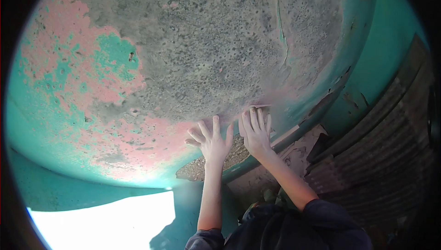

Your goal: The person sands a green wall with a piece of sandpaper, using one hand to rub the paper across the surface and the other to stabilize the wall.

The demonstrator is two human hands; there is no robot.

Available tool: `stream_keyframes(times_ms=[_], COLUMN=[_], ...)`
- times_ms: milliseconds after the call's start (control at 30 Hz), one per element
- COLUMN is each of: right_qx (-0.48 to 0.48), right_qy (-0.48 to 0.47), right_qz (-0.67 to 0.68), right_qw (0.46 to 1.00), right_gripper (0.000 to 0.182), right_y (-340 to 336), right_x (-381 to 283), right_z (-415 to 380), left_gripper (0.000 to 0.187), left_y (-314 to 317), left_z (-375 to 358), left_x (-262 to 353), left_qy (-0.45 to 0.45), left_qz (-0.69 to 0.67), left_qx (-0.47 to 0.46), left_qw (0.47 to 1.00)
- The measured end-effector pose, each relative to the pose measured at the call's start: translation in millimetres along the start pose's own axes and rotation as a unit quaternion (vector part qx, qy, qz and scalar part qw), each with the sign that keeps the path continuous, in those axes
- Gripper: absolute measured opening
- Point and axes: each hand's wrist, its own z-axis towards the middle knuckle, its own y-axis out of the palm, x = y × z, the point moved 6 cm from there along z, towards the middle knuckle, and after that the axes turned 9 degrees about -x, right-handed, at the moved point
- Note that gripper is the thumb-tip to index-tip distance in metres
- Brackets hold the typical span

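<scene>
In the head view a large curved panel [197, 57] fills the upper part, patched in worn teal, pink and pitted grey. My left hand [212, 145] lies against its lower part with the fingers spread, holding nothing. Just to its right, my right hand [256, 133] presses a thin pale sheet [242, 127], which looks like sandpaper, onto the panel. The fingers of that hand are close together, and most of the sheet is hidden under them. Below both hands is a rough brown patch [190, 170] where the paint is gone.
A thin crack [281, 25] runs down the panel's upper right. Dark corrugated sheeting [367, 181] stands at the right, beside the panel's chipped lower edge [321, 105]. A bright white opening [105, 222] shows at the lower left. My dark clothing [275, 229] is at the bottom.
</scene>
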Motion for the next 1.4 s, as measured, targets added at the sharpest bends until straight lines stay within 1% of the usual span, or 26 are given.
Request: stream_keyframes(times_ms=[67, 100, 133, 200, 267, 367, 500, 600, 667, 700, 733, 767, 800, 833, 867, 933, 1000, 1033, 1067, 1133, 1200, 1233, 1267, 1300, 1333, 1400], right_qx=[0.002, 0.003, -0.006, -0.012, 0.035, -0.001, 0.018, 0.019, -0.014, -0.012, 0.010, 0.030, 0.028, 0.044, 0.063, 0.061, 0.034, 0.036, 0.041, 0.043, 0.067, 0.069, 0.038, 0.006, 0.007, -0.020], right_qy=[0.010, 0.011, 0.019, 0.027, 0.029, 0.045, 0.049, 0.061, 0.057, 0.058, 0.067, 0.075, 0.075, 0.077, 0.079, 0.068, 0.058, 0.056, 0.051, 0.044, 0.022, 0.022, 0.042, 0.061, 0.058, 0.075], right_qz=[0.026, 0.028, 0.012, -0.006, 0.042, 0.034, 0.043, 0.084, 0.035, 0.034, 0.048, 0.062, 0.062, 0.097, 0.132, 0.128, 0.089, 0.086, 0.075, 0.064, 0.059, 0.058, 0.065, 0.071, 0.068, 0.043], right_qw=[1.000, 1.000, 1.000, 1.000, 0.998, 0.998, 0.998, 0.994, 0.998, 0.998, 0.997, 0.995, 0.995, 0.991, 0.986, 0.988, 0.994, 0.994, 0.995, 0.996, 0.996, 0.996, 0.996, 0.996, 0.996, 0.996], right_gripper=[0.062, 0.062, 0.062, 0.062, 0.065, 0.063, 0.064, 0.064, 0.063, 0.063, 0.062, 0.061, 0.061, 0.062, 0.063, 0.063, 0.064, 0.064, 0.060, 0.056, 0.057, 0.057, 0.058, 0.058, 0.058, 0.059], right_y=[-6, 0, 10, 17, -1, 7, 9, 6, 13, 16, 3, -6, -6, -7, -8, 14, 22, 8, -5, -28, -44, -34, -12, 5, 9, 18], right_x=[-6, -5, 0, 2, -7, -5, -7, -10, -6, -6, -11, -13, -11, -10, -10, -3, 4, 2, 0, -2, -6, -5, -2, 1, 0, 1], right_z=[6, 0, -8, -9, -2, -10, -3, -4, -8, -8, 1, 8, 11, 15, 16, -3, -8, 1, 11, 29, 40, 30, 13, -1, -9, -13], left_gripper=[0.075, 0.075, 0.075, 0.075, 0.076, 0.075, 0.076, 0.077, 0.077, 0.077, 0.077, 0.077, 0.078, 0.078, 0.078, 0.076, 0.074, 0.073, 0.073, 0.071, 0.071, 0.070, 0.070, 0.069, 0.068, 0.067], left_y=[-1, -1, 1, 1, 1, -2, 1, 1, 3, 3, 1, 1, 1, 0, 2, 3, 1, -1, -2, -1, -1, -3, -6, -7, -6, -9], left_z=[-4, -4, -2, -3, -1, -1, -1, -4, -3, -4, -3, -3, -2, -2, -4, -3, -3, -2, -2, -2, -2, 0, 0, 1, 1, 4], left_x=[0, -1, -2, -2, 1, 0, 0, 0, -2, -1, 0, 1, 1, -1, -3, -1, 0, 1, 2, 1, 0, 1, 2, 2, 2, 3], left_qy=[0.004, 0.002, -0.002, 0.003, 0.007, 0.000, 0.011, 0.009, 0.010, 0.017, 0.025, 0.024, 0.006, -0.013, -0.012, 0.021, 0.019, 0.018, 0.016, -0.007, -0.002, 0.007, 0.008, -0.003, -0.015, -0.014], left_qz=[-0.001, 0.007, 0.013, 0.012, 0.009, 0.016, 0.015, 0.018, 0.020, 0.022, 0.023, 0.021, 0.019, 0.019, 0.021, 0.027, 0.021, 0.017, 0.014, -0.005, 0.000, 0.003, 0.001, -0.007, -0.014, -0.015], left_qx=[0.006, -0.011, -0.026, -0.007, 0.007, -0.011, 0.003, 0.000, 0.002, 0.023, 0.045, 0.046, -0.001, -0.048, -0.048, 0.031, 0.037, 0.038, 0.039, -0.014, -0.001, 0.015, 0.018, -0.010, -0.037, -0.031], left_qw=[1.000, 1.000, 1.000, 1.000, 1.000, 1.000, 1.000, 1.000, 1.000, 0.999, 0.998, 0.998, 1.000, 0.999, 0.999, 0.999, 0.999, 0.999, 0.999, 1.000, 1.000, 1.000, 1.000, 1.000, 0.999, 0.999])
